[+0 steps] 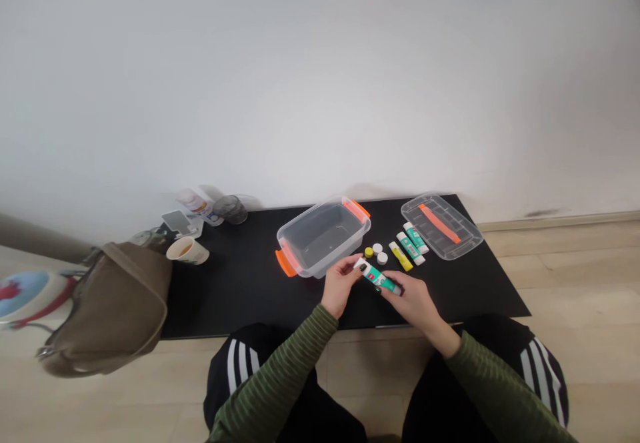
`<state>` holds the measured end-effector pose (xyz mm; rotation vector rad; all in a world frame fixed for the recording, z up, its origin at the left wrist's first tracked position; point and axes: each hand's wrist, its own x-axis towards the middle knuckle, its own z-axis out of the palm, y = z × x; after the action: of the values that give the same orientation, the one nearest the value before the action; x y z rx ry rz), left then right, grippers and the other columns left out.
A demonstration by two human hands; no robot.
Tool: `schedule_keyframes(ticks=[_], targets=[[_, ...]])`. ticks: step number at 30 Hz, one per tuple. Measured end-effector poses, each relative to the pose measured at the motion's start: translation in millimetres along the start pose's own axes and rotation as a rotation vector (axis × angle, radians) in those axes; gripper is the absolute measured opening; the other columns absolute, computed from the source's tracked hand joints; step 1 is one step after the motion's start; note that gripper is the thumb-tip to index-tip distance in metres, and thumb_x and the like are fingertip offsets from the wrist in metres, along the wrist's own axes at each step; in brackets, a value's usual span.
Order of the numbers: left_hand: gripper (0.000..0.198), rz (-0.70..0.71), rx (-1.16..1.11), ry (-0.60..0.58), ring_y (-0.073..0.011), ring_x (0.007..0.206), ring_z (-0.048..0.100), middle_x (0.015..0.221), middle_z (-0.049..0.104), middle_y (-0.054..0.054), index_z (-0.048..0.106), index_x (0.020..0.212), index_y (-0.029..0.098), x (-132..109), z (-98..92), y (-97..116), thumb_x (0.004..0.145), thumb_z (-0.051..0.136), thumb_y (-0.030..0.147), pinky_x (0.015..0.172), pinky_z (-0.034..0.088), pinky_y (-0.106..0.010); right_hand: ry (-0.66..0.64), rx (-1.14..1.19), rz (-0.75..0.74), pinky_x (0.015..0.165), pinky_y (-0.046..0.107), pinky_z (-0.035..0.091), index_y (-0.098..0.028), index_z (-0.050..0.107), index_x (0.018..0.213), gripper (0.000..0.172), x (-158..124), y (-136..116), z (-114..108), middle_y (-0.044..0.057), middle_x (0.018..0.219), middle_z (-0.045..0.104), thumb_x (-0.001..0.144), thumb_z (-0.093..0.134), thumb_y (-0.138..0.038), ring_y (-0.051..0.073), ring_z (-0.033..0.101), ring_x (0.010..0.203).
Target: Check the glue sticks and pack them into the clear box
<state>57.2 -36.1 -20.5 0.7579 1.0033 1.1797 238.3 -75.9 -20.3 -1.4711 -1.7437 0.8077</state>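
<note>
I have the right hand [411,297] closed around the green-and-white glue stick [376,275], the left hand [340,285] pinching its white end, above the table [225,303], inside its near edge. If both grips slacken, I could drop it; a careless sideways knuckle could scatter the caps [382,258].

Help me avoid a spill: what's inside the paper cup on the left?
The paper cup holds an orange-brown liquid, its surface visible through the open top. The cup's bottom, and anything beneath that surface, can't be seen.
</note>
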Motion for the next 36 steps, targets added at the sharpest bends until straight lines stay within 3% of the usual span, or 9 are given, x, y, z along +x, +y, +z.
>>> schedule_keyframes(ticks=[5,13,18,21,25,30,32,36], targets=[[0.043,-0.005,0.014,-0.011,-0.0197,0.092,0.067,0.105,0.073,-0.01,0.074,0.102,0.017,0.3,-1.3,-1.1,0.064,0.084,0.035,0.084,0.053,-0.032,-0.012,0.077,0.065,0.065,0.025,0.049,-0.02,0.071,0.103,0.027,0.3,2.9,3.5,0.003,0.088,0.074,0.081,0.064,-0.033,0.016,0.063,0.068],[0.042,-0.051,0.001,-0.05,-0.0196,0.094,0.067,0.107,0.073,-0.01,0.073,0.102,0.016,0.8,-2.4,0.1,0.066,0.084,0.034,0.086,0.053,-0.033,-0.062,0.401,0.166,0.073,0.031,0.054,-0.018,0.071,0.099,0.031,-0.2,11.0,10.6,0.005,0.088,0.075,0.078,0.068,-0.04,0.019,0.068,0.076],[0.057,-0.033,-0.059,-0.039,-0.0209,0.098,0.067,0.111,0.071,-0.01,0.064,0.116,0.018,-4.4,2.8,-15.5,0.065,0.085,0.033,0.089,0.052,-0.035,-0.099,0.532,0.27,0.052,0.025,0.049,-0.015,0.069,0.1,0.042,1.6,9.5,18.1,0.006,0.08,0.074,0.078,0.067,-0.051,0.018,0.069,0.065],[0.051,-0.091,-0.018,-0.098,-0.0217,0.094,0.068,0.106,0.072,-0.013,0.063,0.11,0.015,-7.8,5.2,-28.6,0.069,0.082,0.039,0.088,0.052,-0.037,-0.106,0.566,0.313,0.044,0.022,0.045,-0.016,0.068,0.102,0.044,2.8,11.3,25.3,0.007,0.085,0.074,0.079,0.064,-0.053,0.019,0.071,0.065],[0.04,-0.117,0.209,-0.114,-0.0207,0.088,0.068,0.1,0.073,-0.011,0.064,0.102,0.014,0.0,-1.3,-34.1,0.077,0.072,0.044,0.081,0.053,-0.034,-0.165,0.38,0.324,0.049,0.025,0.051,-0.018,0.069,0.104,0.037,3.0,17.5,29.8,0.006,0.086,0.075,0.085,0.058,-0.048,0.02,0.071,0.069],[0.029,0.086,0.801,-0.014,-0.019,0.081,0.067,0.092,0.073,-0.007,0.068,0.104,0.017,26.3,-16.9,-23.1,0.083,0.063,0.035,0.077,0.05,-0.031,-0.126,0.152,0.194,0.08,0.032,0.055,-0.019,0.07,0.105,0.027,4.0,20.5,25.6,0.007,0.095,0.076,0.083,0.057,-0.029,0.02,0.071,0.086],[0.031,0.123,0.972,0.015,-0.0192,0.078,0.066,0.088,0.073,-0.007,0.068,0.108,0.017,35.9,-20.7,-19.2,0.083,0.062,0.035,0.077,0.049,-0.03,-0.122,0.121,0.168,0.079,0.032,0.055,-0.019,0.07,0.106,0.028,5.0,20.1,22.7,0.007,0.098,0.075,0.083,0.056,-0.026,0.02,0.071,0.087],[0.035,0.14,1.1,0.055,-0.0203,0.081,0.067,0.089,0.073,-0.008,0.068,0.112,0.017,48.6,-23.6,-16.5,0.085,0.061,0.038,0.077,0.048,-0.03,-0.109,0.065,0.12,0.074,0.03,0.053,-0.02,0.07,0.104,0.027,6.9,18.9,16.0,0.006,0.097,0.075,0.083,0.053,-0.024,0.018,0.07,0.083]])
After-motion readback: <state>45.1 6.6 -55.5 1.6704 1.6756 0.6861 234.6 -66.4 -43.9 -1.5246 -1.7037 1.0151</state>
